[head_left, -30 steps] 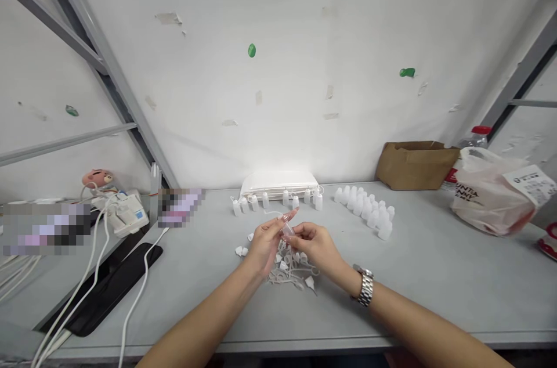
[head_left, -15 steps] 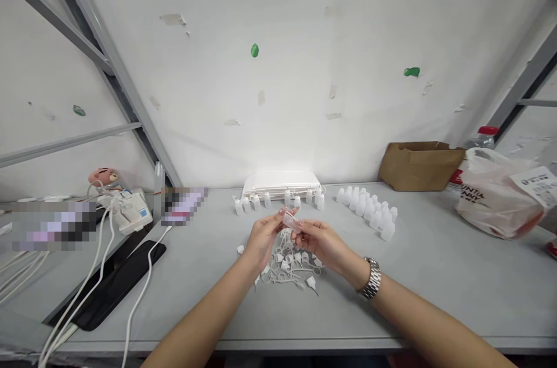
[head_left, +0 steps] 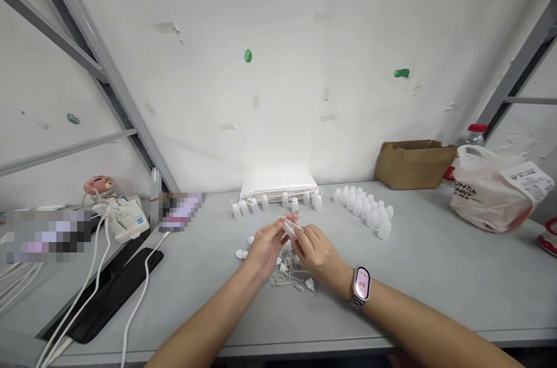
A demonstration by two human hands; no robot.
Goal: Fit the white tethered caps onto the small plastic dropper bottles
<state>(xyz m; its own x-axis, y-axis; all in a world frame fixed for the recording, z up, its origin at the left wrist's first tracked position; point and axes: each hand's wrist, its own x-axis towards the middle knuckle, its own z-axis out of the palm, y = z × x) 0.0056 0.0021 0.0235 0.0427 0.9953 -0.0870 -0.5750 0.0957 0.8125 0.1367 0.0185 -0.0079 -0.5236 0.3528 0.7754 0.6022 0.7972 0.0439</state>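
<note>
My left hand [head_left: 266, 245] and my right hand [head_left: 317, 252] meet above the grey table [head_left: 435, 275], both pinching one small translucent bottle [head_left: 290, 230] between their fingertips. Under them lies a pile of small white caps with loops [head_left: 290, 270]. A row of capped little bottles [head_left: 274, 203] stands behind the hands. To the right of it is a cluster of uncapped white bottles [head_left: 365, 209]. My right wrist wears a watch [head_left: 361, 286] with its face turned up.
A white flat pack [head_left: 278, 184] lies against the wall. A brown paper bag [head_left: 413, 163], a plastic bag [head_left: 491, 188] and a red-capped bottle [head_left: 474, 134] are at the back right. Cables [head_left: 130, 304], a black pad [head_left: 108, 292] and a charger [head_left: 124, 214] sit on the left.
My right hand has turned over so the watch face shows. Both hands keep the small bottle and stay above the pile of caps.
</note>
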